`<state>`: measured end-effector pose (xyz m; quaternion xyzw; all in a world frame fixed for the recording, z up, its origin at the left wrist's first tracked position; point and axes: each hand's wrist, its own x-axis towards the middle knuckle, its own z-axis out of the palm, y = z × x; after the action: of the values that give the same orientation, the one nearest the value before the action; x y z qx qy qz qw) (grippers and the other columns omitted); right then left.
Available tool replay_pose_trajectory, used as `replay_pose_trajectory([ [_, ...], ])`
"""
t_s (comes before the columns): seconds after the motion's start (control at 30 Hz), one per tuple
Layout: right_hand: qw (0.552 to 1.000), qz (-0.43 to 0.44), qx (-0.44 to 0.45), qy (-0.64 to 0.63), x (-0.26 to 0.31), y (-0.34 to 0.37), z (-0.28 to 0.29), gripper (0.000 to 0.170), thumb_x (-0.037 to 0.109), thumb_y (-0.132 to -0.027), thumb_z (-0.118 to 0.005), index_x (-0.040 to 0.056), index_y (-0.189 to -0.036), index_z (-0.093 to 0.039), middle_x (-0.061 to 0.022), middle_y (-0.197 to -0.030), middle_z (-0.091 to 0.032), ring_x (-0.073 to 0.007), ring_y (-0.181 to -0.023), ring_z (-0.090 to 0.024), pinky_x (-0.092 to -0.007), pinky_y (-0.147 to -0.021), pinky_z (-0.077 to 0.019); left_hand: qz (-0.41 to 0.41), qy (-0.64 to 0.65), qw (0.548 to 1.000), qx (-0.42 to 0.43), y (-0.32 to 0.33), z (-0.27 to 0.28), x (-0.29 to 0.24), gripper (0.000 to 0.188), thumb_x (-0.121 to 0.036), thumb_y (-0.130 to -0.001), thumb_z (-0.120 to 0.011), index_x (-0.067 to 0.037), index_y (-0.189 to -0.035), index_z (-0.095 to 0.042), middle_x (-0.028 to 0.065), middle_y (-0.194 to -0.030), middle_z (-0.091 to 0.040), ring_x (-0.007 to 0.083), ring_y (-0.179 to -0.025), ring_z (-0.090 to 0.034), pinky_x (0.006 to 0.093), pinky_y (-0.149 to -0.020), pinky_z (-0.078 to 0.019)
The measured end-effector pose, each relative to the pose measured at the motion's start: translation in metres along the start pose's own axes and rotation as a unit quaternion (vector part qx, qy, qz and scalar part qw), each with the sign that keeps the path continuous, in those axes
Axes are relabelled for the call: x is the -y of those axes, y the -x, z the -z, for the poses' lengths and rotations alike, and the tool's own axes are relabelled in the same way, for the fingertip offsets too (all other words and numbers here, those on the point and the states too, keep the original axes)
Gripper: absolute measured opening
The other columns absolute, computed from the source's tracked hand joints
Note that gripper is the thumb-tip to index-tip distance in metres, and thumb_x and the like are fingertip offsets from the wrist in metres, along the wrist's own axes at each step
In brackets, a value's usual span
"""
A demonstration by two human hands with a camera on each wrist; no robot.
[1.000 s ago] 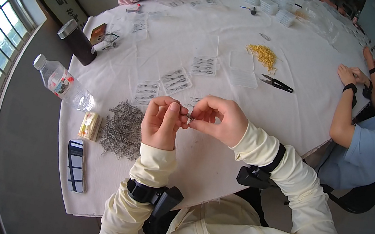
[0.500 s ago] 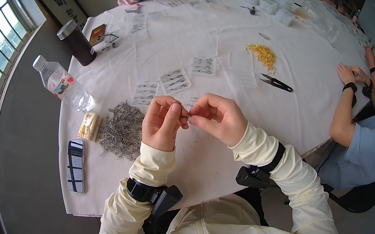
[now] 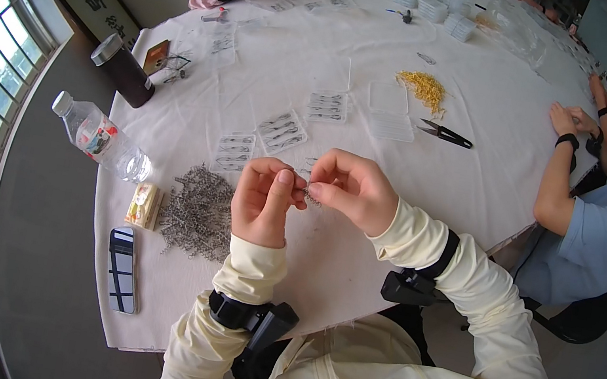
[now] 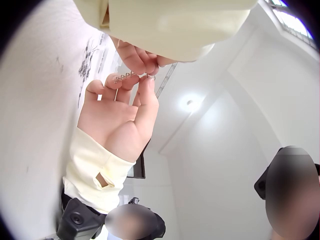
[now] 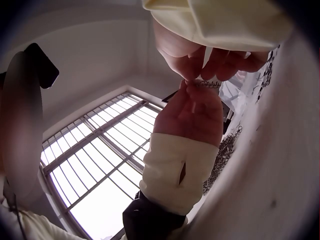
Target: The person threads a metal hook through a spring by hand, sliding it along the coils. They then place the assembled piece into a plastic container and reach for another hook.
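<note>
My left hand (image 3: 264,203) and right hand (image 3: 358,191) meet fingertip to fingertip above the white cloth. A small coiled metal wire piece (image 4: 125,77) is pinched between them; in the left wrist view it lies across the left fingers (image 4: 114,81). The right wrist view shows the same coil (image 5: 209,84) under the right hand (image 5: 184,52). A heap of grey wire pieces (image 3: 197,212) lies left of my left hand. Beyond the hands are clear trays with wire pieces, one (image 3: 282,131) tilted, one (image 3: 234,151) nearer and one (image 3: 328,106) farther back.
At the left stand a dark flask (image 3: 124,71) and a water bottle (image 3: 102,138), with a tissue pack (image 3: 145,205) and a phone (image 3: 123,269) nearer. Black snips (image 3: 447,135) and a yellow pile (image 3: 422,90) lie to the right. Other people sit at the far and right edges.
The right hand has shifted slightly and its fingertips have closed in by the left ones. The coiled piece now shows just below the right fingertips. The left hand has barely moved.
</note>
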<state>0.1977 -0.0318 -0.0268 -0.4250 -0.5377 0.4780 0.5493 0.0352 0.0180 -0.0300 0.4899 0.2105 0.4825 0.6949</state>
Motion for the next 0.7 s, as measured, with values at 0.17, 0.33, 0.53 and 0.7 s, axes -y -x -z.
replay_pose_trajectory([
  [0.17,0.999,0.023,-0.018,-0.038,-0.004,-0.002,-0.005,0.012,0.014,-0.088,-0.063,0.0033,-0.093,-0.061,0.0003,-0.085,-0.061,-0.0073,-0.08,-0.057,-0.0227,-0.072,-0.0449,-0.044,-0.044,0.998,-0.026,0.002,-0.004,0.001,0.007,-0.008,-0.098,-0.054,-0.004,-0.104,-0.053,0.0053,-0.09,-0.062,0.0097,-0.075,-0.057,0.0248,-0.069,-0.0482],
  [0.33,0.996,0.0,-0.021,-0.086,-0.005,-0.003,-0.006,0.013,0.016,-0.089,-0.064,0.0041,-0.095,-0.061,0.0006,-0.087,-0.062,-0.0074,-0.08,-0.056,-0.0232,-0.073,-0.044,-0.073,-0.048,0.996,-0.025,0.002,-0.005,0.001,0.006,-0.008,-0.098,-0.054,-0.004,-0.103,-0.052,0.0056,-0.089,-0.062,0.0101,-0.074,-0.057,0.0254,-0.069,-0.0479],
  [0.53,0.978,-0.114,-0.002,-0.176,-0.008,-0.005,0.001,0.014,0.021,-0.089,-0.065,0.0087,-0.096,-0.062,0.0012,-0.089,-0.063,-0.0058,-0.085,-0.055,-0.022,-0.073,-0.0395,-0.083,-0.112,0.99,-0.005,0.004,-0.008,-0.001,0.006,-0.008,-0.098,-0.054,-0.003,-0.101,-0.052,0.0059,-0.087,-0.063,0.0111,-0.075,-0.058,0.0265,-0.069,-0.0487],
  [0.7,0.974,-0.116,-0.008,-0.193,-0.012,-0.005,0.004,0.014,0.019,-0.087,-0.066,0.0077,-0.094,-0.062,0.0009,-0.089,-0.064,-0.0058,-0.084,-0.054,-0.0212,-0.071,-0.039,-0.084,-0.118,0.989,0.007,0.004,-0.009,-0.001,0.006,-0.008,-0.097,-0.055,-0.003,-0.1,-0.053,0.0063,-0.086,-0.063,0.0112,-0.076,-0.058,0.0267,-0.069,-0.0489],
])
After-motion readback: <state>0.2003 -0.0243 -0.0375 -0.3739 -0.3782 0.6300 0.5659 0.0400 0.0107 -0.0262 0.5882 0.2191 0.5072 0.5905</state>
